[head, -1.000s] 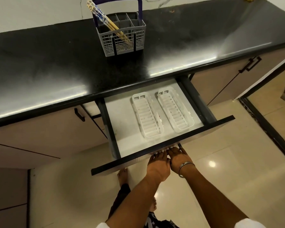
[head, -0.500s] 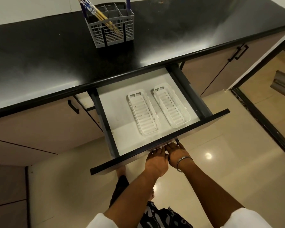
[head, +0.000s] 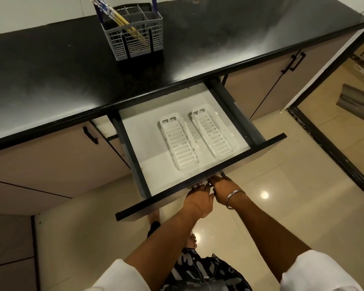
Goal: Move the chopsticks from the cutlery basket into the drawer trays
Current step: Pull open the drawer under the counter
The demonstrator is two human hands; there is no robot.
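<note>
Black stone makes up the long surface [head: 51, 85], glossy and bare but for the grey cutlery basket [head: 135, 38] standing near the wall; below its edge the drawer [head: 200, 181] hangs pulled well out, its pale floor carrying two white slotted trays [head: 180, 145] side by side, both empty; the chopsticks [head: 116, 16] lean together in the basket's left corner, tips poking above the rim, well apart from the drawer. The left hand [head: 198, 201] and right hand [head: 224, 190] sit touching each other at the drawer's front edge, fingers hooked under it, so each grip is closed on the drawer front; a metal bangle [head: 234, 198] circles the right wrist. The risk I see: pulling the drawer further could jolt the loose trays askew; later, snatching the leaning sticks might tip the light basket.
</note>
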